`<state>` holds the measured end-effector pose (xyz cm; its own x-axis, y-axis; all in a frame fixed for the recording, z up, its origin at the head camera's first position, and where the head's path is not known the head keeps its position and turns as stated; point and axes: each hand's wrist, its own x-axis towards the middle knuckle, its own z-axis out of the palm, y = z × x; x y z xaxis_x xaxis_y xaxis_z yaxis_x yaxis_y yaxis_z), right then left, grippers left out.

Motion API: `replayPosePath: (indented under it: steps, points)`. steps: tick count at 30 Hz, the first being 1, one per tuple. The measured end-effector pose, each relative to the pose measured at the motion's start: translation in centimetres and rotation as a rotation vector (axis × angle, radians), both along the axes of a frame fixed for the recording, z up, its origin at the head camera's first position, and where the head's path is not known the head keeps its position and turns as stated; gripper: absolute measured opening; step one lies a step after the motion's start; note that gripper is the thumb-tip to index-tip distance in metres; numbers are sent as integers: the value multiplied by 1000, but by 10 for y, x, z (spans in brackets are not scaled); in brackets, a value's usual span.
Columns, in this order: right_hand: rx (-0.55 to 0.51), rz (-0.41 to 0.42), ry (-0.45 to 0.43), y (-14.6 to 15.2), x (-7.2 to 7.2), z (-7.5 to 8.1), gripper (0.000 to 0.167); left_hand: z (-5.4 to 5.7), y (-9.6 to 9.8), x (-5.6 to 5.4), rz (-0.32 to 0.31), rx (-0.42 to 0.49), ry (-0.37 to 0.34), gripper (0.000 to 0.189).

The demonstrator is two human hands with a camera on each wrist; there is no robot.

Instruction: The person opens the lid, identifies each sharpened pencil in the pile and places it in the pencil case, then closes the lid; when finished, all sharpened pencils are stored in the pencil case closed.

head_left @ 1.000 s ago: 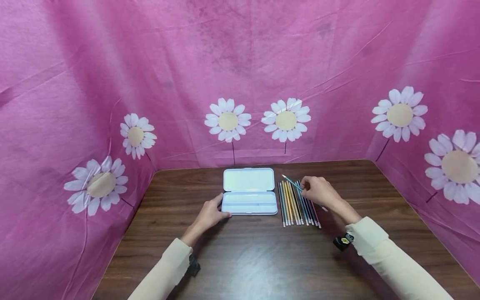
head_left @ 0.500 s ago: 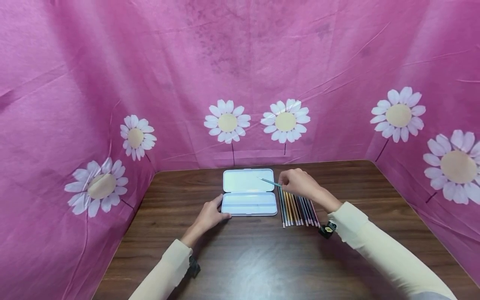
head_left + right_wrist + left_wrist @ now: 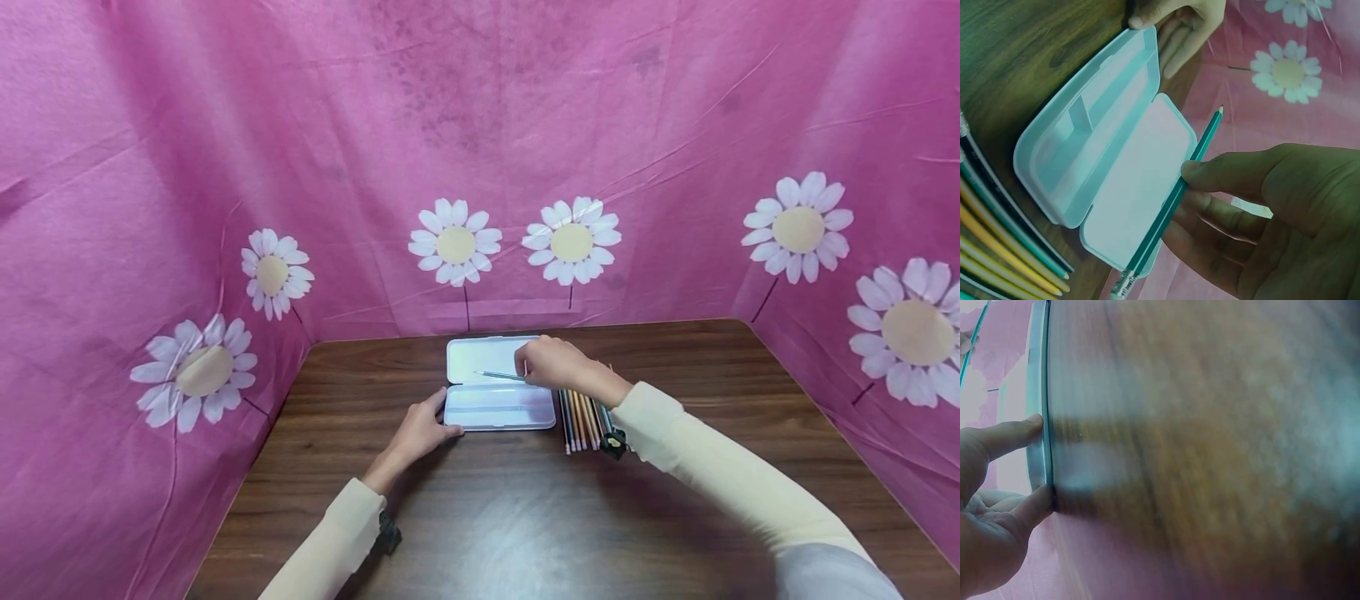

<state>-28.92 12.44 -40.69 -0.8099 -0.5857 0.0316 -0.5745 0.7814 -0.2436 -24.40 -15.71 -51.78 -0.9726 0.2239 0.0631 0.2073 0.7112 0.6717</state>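
A white pencil case (image 3: 498, 419) lies with its lid (image 3: 461, 360) raised away from me. Its divided tray (image 3: 1110, 125) holds nothing in the right wrist view. My left hand (image 3: 418, 429) holds the case's left end, thumb at the front corner; in the left wrist view the thumb and a finger (image 3: 1038, 500) touch its edge. My right hand (image 3: 553, 365) pinches a teal pencil (image 3: 1175, 194) between thumb and fingers over the lid. The pencil's sharpened tip points left and its eraser end is near the wrist side. More pencils (image 3: 577, 421) lie right of the case, partly under my right forearm.
The dark wooden table (image 3: 495, 517) spreads in front of the case. A pink cloth (image 3: 360, 167) printed with daisies hangs behind and on both sides. Black wrist cameras (image 3: 613, 443) are strapped at both cuffs.
My right hand has carried the teal pencil left, from above the row of pencils to over the lid, turning it closer to level. The left hand has stayed at the case.
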Motion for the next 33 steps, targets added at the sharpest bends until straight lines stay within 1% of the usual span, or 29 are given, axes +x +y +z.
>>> replayPosePath:
  steps: [4,7,10,15,24,31,33]
  points:
    - [57,31,-11,-12,-2,-1,12,1,0,1,1,3,-1,88]
    - [84,60,-3,-20,-4,-2,14,1,0,1,-4,0,6,87]
    - [94,77,-4,-26,-4,-4,15,2,1,0,-8,2,7,87]
    - [95,80,-24,-37,-5,-9,14,4,2,-2,-4,14,-11,87]
    - [154,68,-38,-50,-11,-24,14,4,2,-4,-2,13,-18,86]
    - [131,67,-69,-55,-18,-39,17,2,1,-2,-6,6,-6,87]
    - [129,71,-74,-57,-20,-45,17,2,1,-2,-3,8,-13,87]
